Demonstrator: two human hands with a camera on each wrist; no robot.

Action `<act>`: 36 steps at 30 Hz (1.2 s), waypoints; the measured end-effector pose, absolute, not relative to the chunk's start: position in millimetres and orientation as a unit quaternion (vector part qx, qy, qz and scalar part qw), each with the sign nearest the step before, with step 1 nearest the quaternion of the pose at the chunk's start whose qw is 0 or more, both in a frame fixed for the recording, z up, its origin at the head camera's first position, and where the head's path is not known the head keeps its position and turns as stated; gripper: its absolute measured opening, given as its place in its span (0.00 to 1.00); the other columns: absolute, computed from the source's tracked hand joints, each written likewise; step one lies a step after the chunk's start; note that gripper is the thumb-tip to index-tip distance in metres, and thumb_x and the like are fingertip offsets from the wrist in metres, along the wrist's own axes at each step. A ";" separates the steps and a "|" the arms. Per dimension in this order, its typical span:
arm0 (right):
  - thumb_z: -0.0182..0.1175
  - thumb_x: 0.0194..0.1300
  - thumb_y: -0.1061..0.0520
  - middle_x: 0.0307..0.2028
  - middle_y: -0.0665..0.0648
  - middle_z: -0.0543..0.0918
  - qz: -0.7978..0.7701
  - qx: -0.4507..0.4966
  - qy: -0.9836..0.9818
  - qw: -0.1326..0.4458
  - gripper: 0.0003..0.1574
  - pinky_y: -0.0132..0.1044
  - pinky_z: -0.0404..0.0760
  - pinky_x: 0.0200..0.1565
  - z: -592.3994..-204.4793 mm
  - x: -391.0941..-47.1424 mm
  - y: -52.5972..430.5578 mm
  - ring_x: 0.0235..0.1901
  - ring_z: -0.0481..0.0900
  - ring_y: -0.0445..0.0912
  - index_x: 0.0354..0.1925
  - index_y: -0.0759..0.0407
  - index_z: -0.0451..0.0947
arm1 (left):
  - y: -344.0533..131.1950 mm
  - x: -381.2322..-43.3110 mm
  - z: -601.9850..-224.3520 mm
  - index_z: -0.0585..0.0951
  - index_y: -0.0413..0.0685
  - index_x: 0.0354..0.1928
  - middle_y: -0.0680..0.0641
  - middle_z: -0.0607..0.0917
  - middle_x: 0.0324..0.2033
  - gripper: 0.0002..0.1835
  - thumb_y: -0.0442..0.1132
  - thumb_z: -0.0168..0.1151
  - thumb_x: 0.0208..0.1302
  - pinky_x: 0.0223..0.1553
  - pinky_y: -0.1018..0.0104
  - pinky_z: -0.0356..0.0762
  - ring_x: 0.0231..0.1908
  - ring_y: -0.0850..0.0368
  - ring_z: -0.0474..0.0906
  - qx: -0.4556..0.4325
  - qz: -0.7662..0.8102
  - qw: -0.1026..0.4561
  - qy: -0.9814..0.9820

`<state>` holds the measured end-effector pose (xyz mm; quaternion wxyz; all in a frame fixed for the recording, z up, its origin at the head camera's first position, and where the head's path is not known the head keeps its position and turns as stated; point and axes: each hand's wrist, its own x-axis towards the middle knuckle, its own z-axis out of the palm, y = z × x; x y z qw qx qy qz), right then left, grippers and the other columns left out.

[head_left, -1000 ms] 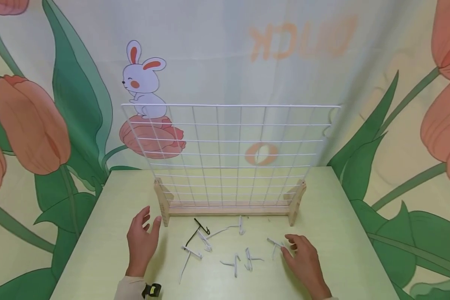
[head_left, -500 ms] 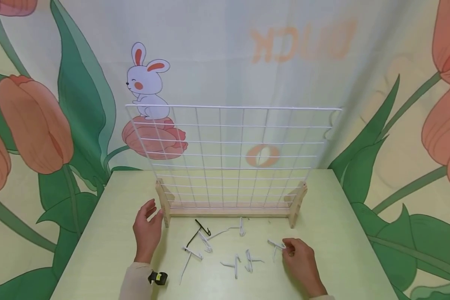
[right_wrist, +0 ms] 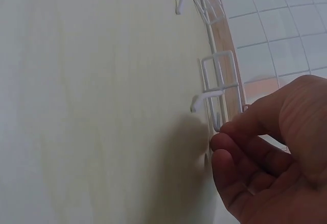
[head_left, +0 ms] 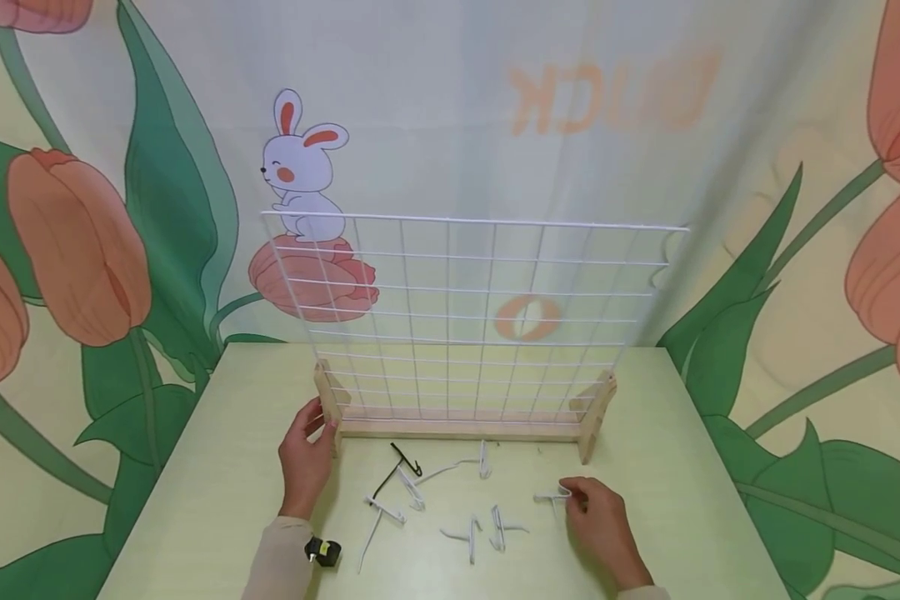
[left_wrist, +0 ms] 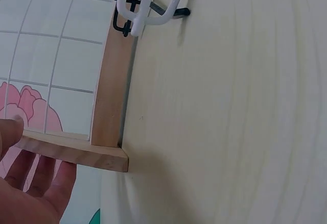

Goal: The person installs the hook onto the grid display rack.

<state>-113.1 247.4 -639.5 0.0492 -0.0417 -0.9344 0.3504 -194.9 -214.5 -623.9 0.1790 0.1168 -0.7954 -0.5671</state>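
A white wire grid [head_left: 450,220] stands upright in a wooden base [head_left: 457,430] with a wooden foot at each end. My left hand [head_left: 305,462] is at the left foot; in the left wrist view its thumb lies on one side of the wooden foot [left_wrist: 97,155] and its fingers on the other, gripping it. On the right, my right hand [head_left: 598,521] pinches one end of a white wire display hook [head_left: 547,498] between thumb and fingertips. The right wrist view shows the hook's rectangular loop [right_wrist: 235,68] and short bent prong pointing away from the hand.
Several more white hooks lie on the table in front of the base, such as one white hook [head_left: 471,537] near the middle. A black hook [head_left: 405,460] lies among them at the left. Behind the table [head_left: 217,500] hangs a printed curtain [head_left: 420,100].
My left hand has moved right and forward onto the stand's left foot. My right hand has closed its fingertips on the white hook, which has turned slightly.
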 end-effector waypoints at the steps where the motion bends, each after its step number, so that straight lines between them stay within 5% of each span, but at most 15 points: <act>1: 0.67 0.65 0.69 0.42 0.51 0.90 0.352 -0.039 -0.934 0.048 0.17 0.35 0.83 0.43 -640.7 -114.4 248.0 0.41 0.85 0.41 0.49 0.54 0.90 | -214.2 -195.5 -624.9 0.78 0.55 0.71 0.44 0.84 0.64 0.25 0.37 0.67 0.74 0.43 0.88 0.74 0.63 0.43 0.83 0.117 -0.565 0.182 -0.796; 6: 0.66 0.67 0.70 0.44 0.49 0.91 0.365 -0.018 -0.929 0.052 0.20 0.35 0.82 0.44 -644.5 -119.6 250.4 0.42 0.86 0.43 0.49 0.49 0.90 | -213.8 -196.4 -627.9 0.80 0.54 0.68 0.43 0.87 0.60 0.23 0.37 0.67 0.74 0.41 0.87 0.73 0.59 0.42 0.85 0.125 -0.550 0.196 -0.802; 13: 0.66 0.68 0.69 0.43 0.49 0.91 0.373 -0.019 -0.926 0.055 0.22 0.33 0.81 0.44 -647.3 -120.3 251.0 0.42 0.86 0.42 0.52 0.47 0.90 | -211.2 -196.3 -631.8 0.80 0.54 0.69 0.43 0.87 0.60 0.21 0.39 0.65 0.76 0.51 0.53 0.86 0.58 0.42 0.86 0.133 -0.529 0.197 -0.815; 21: 0.69 0.67 0.62 0.42 0.50 0.91 0.360 -0.070 -0.929 0.045 0.20 0.37 0.82 0.44 -641.2 -113.0 248.0 0.42 0.86 0.43 0.57 0.56 0.87 | -210.6 -198.8 -632.7 0.81 0.54 0.68 0.45 0.88 0.60 0.21 0.39 0.66 0.76 0.46 0.74 0.82 0.57 0.46 0.87 0.140 -0.523 0.208 -0.815; 28: 0.74 0.64 0.57 0.38 0.49 0.88 0.351 -0.094 -0.932 0.009 0.15 0.38 0.79 0.42 -640.6 -106.3 245.7 0.39 0.82 0.42 0.49 0.56 0.90 | -209.7 -198.1 -630.4 0.79 0.52 0.69 0.45 0.86 0.62 0.21 0.40 0.64 0.77 0.53 0.48 0.85 0.59 0.45 0.85 0.139 -0.528 0.201 -0.813; 36: 0.76 0.61 0.55 0.33 0.46 0.84 0.316 -0.086 -0.945 0.012 0.08 0.39 0.76 0.38 -645.0 -101.9 239.8 0.34 0.79 0.40 0.41 0.50 0.92 | -208.8 -197.5 -630.7 0.79 0.52 0.70 0.43 0.86 0.62 0.22 0.40 0.64 0.77 0.55 0.45 0.85 0.59 0.44 0.85 0.141 -0.529 0.197 -0.813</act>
